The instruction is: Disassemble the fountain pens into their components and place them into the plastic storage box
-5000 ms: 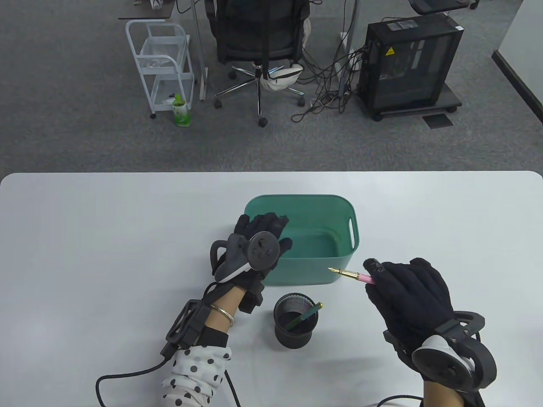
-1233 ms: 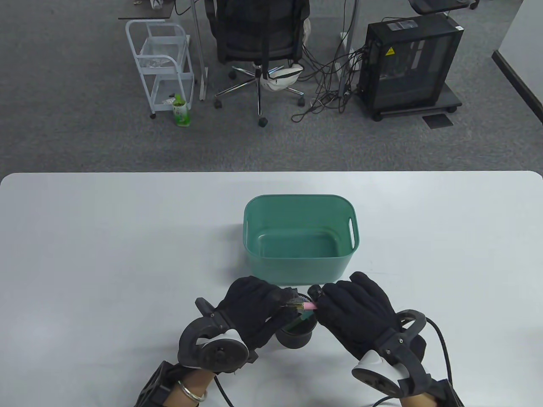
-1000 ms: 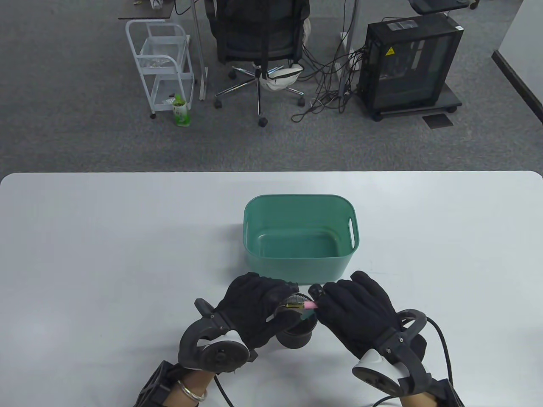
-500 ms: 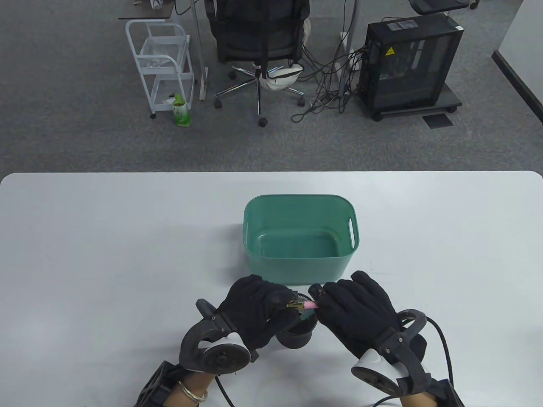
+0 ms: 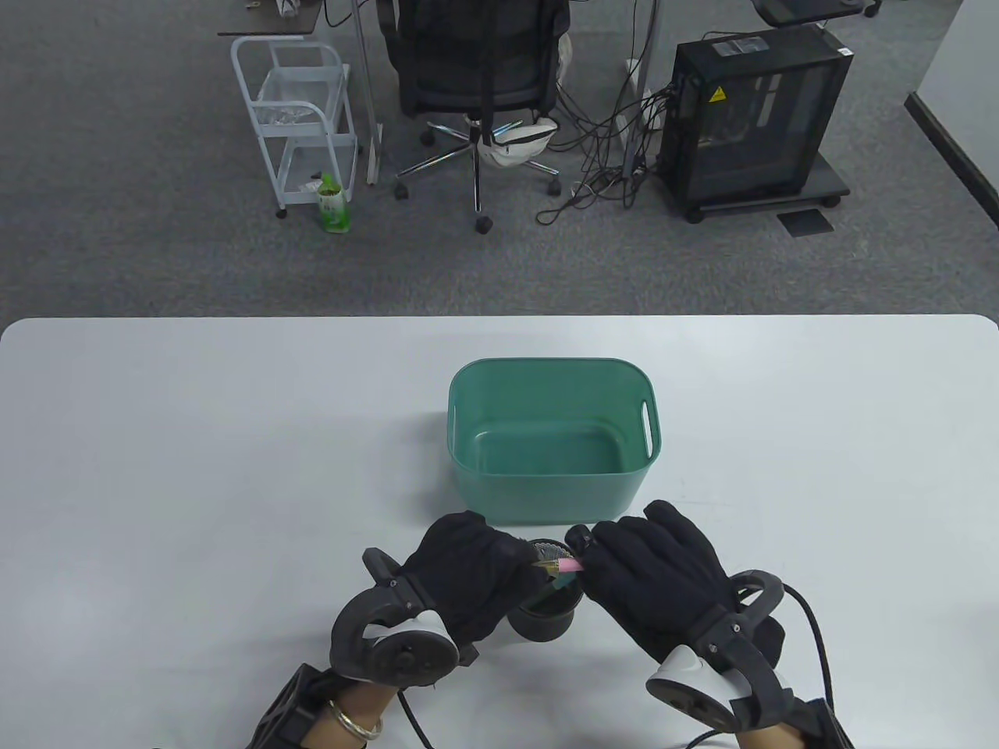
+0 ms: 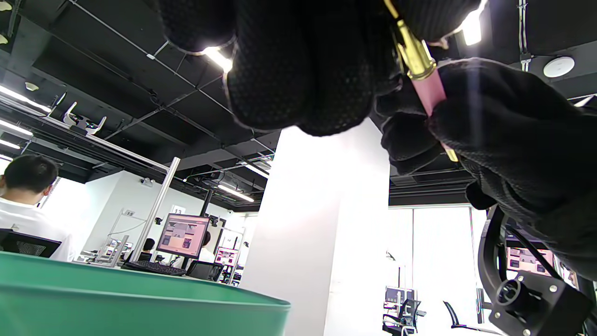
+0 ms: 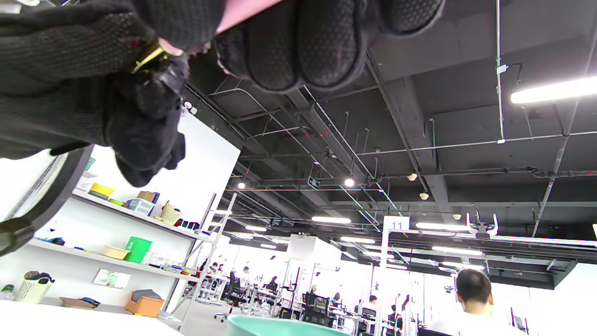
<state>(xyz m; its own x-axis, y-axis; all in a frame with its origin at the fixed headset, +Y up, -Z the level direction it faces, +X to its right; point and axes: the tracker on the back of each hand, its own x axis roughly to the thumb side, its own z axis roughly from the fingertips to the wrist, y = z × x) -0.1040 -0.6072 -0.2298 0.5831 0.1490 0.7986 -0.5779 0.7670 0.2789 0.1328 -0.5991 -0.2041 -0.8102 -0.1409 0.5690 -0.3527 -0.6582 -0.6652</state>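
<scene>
White table [image 5: 195,437], black pen cup [image 5: 546,612]

table view high, looking down, both wrist views close, tilted ceilingward, sharing the pink pen [image 6: 431,91]

grey carpet floor [image 5: 156,234] beyond the white table [image 5: 195,437]. black office chair [image 5: 476,70] on a chrome star base, white bag hanging under it. white wire trolley [image 5: 300,125] to its left, green bottle [image 5: 333,204] on the floor beside it. black pc tower [image 5: 753,117] on a wheeled stand, cables [image 5: 609,156] tangled between. wrist views: black open ceiling [image 7: 443,140] with strip lights, white pillar [image 6: 317,224], shelving [image 7: 116,233] with tubs, monitor [image 6: 183,235], people at desks.
</scene>
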